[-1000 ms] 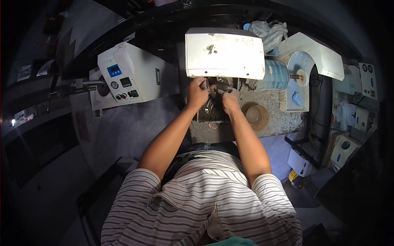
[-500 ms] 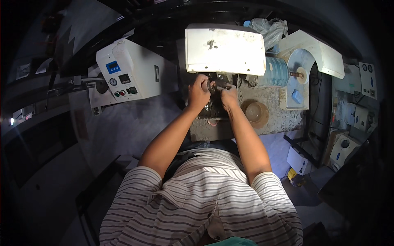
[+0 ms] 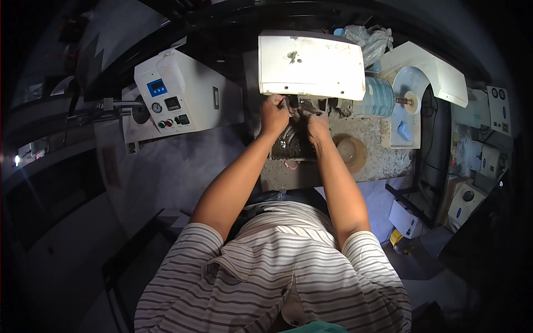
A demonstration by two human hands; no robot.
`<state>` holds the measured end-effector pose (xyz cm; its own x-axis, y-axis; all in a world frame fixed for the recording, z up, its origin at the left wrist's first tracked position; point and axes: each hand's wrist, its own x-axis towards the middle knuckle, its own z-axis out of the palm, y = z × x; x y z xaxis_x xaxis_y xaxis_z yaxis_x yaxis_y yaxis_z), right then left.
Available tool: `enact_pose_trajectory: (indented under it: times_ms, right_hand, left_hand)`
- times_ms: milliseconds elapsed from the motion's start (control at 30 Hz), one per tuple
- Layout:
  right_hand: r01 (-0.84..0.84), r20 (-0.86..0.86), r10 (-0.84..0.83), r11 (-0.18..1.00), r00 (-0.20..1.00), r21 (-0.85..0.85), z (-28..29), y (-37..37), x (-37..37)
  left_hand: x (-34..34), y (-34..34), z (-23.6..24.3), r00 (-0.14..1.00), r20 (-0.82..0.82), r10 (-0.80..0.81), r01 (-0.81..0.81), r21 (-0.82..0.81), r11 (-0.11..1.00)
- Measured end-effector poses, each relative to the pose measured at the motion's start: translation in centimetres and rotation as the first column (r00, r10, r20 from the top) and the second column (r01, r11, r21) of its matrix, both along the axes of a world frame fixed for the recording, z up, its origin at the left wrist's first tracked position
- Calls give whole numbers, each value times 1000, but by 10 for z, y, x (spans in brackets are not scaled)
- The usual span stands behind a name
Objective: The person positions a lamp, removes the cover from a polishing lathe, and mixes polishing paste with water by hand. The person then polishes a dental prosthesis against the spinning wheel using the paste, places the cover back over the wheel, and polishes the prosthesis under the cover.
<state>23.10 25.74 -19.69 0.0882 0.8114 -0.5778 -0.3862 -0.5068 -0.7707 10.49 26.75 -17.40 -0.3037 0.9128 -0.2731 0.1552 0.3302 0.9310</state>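
My left hand (image 3: pixel 275 117) and my right hand (image 3: pixel 318 127) reach close together under the front edge of a white machine hood (image 3: pixel 311 66). Fingers on both hands are curled in. Between the fingertips is a small, partly pinkish piece (image 3: pixel 295 112); its kind is too small and shadowed to make out. Below the hands lies a dark, wet, muddy trough (image 3: pixel 292 141). A small pink curved piece (image 3: pixel 291 164) rests at the trough's near edge. Beside my right wrist stands a round brownish bowl (image 3: pixel 351 154).
A white control box with dials and buttons (image 3: pixel 177 91) stands at the left. Right of the hood are a bluish clear plastic jug (image 3: pixel 378 97), a polishing wheel on a spindle (image 3: pixel 411 102) in a white housing (image 3: pixel 438 72), and a crumpled plastic bag (image 3: pixel 369 41). Grey residue coats the worktop (image 3: pixel 383 161).
The view has shifted slightly, so the machines sit a little further right. Both hands stay under the hood's edge, with the fingers and wrists slightly turned.
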Motion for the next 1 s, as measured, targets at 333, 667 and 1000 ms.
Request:
enact_pose_trajectory:
  times_ms: [333,667,1000]
  right_hand:
    - [-29,66,23,996,998,86,0,11,12]
    - [-15,18,15,1000,1000,11,-13,1,5]
    - [-45,45,47,998,998,-50,-1,4,1]
  left_hand:
    - [9,5,8,906,369,206,-154,-166,974]
    - [10,-2,6,973,-228,41,-28,59,998]
    - [7,-4,12,973,-227,39,-15,105,994]
